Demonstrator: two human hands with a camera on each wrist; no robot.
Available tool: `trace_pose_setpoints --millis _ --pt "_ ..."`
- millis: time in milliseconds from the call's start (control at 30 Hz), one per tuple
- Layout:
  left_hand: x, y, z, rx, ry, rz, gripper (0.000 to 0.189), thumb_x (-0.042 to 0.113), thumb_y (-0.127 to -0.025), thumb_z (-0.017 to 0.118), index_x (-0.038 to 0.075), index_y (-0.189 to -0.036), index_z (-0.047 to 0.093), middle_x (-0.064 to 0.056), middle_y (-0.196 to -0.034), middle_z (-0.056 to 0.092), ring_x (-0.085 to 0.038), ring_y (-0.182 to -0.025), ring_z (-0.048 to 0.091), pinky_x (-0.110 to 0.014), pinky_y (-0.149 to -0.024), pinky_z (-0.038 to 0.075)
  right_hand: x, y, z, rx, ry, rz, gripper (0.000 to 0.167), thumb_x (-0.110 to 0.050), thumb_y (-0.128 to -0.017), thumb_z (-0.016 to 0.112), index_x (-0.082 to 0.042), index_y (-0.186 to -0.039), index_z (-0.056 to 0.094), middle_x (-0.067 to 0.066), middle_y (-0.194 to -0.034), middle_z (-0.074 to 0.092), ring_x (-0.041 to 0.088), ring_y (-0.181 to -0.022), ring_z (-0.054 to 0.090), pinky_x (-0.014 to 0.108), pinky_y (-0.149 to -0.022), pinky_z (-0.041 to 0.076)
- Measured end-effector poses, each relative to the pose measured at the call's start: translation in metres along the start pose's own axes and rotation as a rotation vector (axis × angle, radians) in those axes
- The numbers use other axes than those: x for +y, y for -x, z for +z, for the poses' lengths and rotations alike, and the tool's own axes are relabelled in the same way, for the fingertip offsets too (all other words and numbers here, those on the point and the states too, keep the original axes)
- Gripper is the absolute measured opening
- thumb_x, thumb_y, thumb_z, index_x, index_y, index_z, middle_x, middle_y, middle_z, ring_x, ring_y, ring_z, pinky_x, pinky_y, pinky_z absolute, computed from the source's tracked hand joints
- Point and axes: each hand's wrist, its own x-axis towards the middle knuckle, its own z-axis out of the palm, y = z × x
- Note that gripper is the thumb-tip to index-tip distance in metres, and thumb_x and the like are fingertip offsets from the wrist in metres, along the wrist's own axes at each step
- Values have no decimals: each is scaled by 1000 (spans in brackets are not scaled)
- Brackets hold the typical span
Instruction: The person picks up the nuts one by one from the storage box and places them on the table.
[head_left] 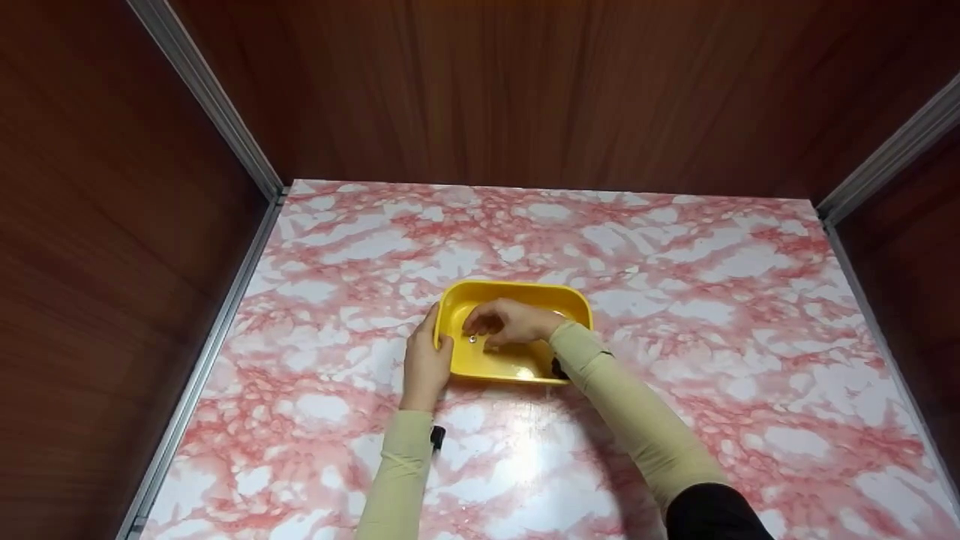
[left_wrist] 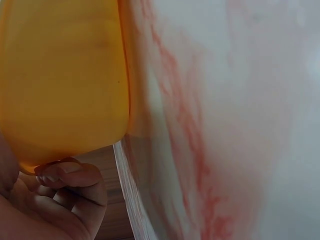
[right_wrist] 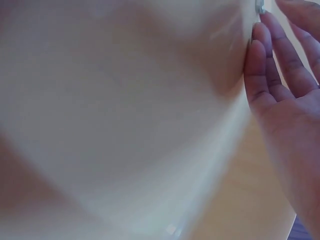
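Observation:
A yellow plastic tub (head_left: 510, 363) stands on the marbled table. My left hand (head_left: 427, 367) grips its left wall, the thumb over the rim and the other fingers outside; in the left wrist view those fingers curl at the lower end of the tub (left_wrist: 65, 80). My right hand (head_left: 517, 322) reaches into the tub from the right, fingers bent down and thumb apart from them. A small shiny metal piece, like a nut (head_left: 472, 340), lies on the tub floor right at its fingertips. In the right wrist view the metal piece (right_wrist: 260, 6) shows beside the fingers (right_wrist: 257, 65).
The red-and-white marbled table (head_left: 315, 450) spreads all around the tub. Dark wood panels (head_left: 510, 97) with grey metal edge strips (head_left: 217, 105) enclose it at the back and both sides.

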Motion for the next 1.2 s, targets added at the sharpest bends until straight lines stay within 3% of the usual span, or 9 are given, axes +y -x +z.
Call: trace_pose_setpoints --millis 400,767,1200 --pt "-1 0 0 -1 2 3 57 -3 -87 56 1 -142 44 -20 -129 56 -30 -115 54 -41 -101 40 1 0 2 -10 77 25 32 9 -80 69 8 -111 63 18 -107 65 30 -100 60 34 -89 49" --pt "0 0 0 -4 9 5 56 -3 -87 56 2 -142 44 -20 -127 57 -28 -111 56 -40 -98 43 4 -2 6 9 119 -4 27 10 -79 69 8 -106 65 18 -103 66 27 -97 60 31 -88 49" --pt "-1 0 1 1 -1 20 55 -4 -87 56 1 -141 45 -21 -128 57 -29 -112 55 -41 -97 44 4 -3 9 36 161 18 22 9 -79 68 6 -101 67 14 -99 67 22 -92 61 29 -84 50"
